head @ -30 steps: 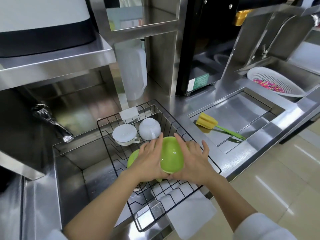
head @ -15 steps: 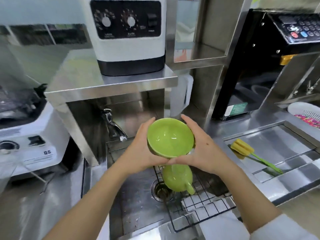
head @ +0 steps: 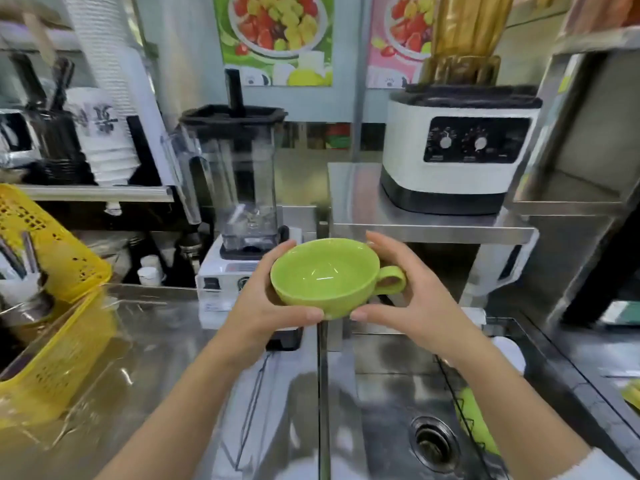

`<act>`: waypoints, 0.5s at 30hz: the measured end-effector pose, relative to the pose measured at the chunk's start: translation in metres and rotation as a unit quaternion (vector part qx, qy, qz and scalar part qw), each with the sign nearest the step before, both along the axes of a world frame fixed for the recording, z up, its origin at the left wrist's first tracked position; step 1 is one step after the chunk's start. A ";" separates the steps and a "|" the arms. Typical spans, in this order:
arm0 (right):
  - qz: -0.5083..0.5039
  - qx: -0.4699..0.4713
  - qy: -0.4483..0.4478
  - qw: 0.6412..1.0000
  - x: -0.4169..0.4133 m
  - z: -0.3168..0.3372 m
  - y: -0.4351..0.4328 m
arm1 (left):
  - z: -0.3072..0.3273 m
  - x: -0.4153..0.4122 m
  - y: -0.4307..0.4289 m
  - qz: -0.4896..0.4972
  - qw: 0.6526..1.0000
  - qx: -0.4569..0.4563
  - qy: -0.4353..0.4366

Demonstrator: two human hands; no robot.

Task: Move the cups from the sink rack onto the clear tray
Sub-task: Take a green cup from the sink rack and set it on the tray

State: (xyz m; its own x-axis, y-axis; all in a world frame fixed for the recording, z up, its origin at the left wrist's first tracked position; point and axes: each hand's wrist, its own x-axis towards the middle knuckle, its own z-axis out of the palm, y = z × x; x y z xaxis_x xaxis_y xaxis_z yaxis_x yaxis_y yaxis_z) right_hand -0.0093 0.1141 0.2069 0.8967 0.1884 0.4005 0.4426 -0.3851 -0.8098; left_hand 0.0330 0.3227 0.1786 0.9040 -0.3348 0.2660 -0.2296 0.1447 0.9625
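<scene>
Steel counter (head: 166, 341) carries a clear tray (head: 69, 368), a yellow basket (head: 52, 258) and a blender (head: 239, 202). Green cup (head: 325, 277), glossy, upright, handle rightward, is held above the sink (head: 398, 393), gripped by left hand (head: 266, 306) and right hand (head: 401, 303).

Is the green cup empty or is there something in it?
Empty. The green cup is upright between both hands, and its bare shiny inside shows.

The right arm hides most of the sink rack (head: 460, 386); the clear tray (head: 86, 368) is blurred.
</scene>
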 end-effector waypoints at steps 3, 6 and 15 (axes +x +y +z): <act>0.017 0.011 -0.011 1.000 0.014 0.006 0.045 | 0.008 -0.004 0.045 0.014 1.000 -0.016 0.016; 0.042 0.013 -0.026 0.999 0.027 0.007 0.093 | 0.010 -0.008 0.085 0.046 0.997 -0.052 0.035; 0.056 0.068 0.008 0.996 0.053 -0.019 0.204 | -0.006 -0.007 0.174 0.206 0.963 -0.103 0.141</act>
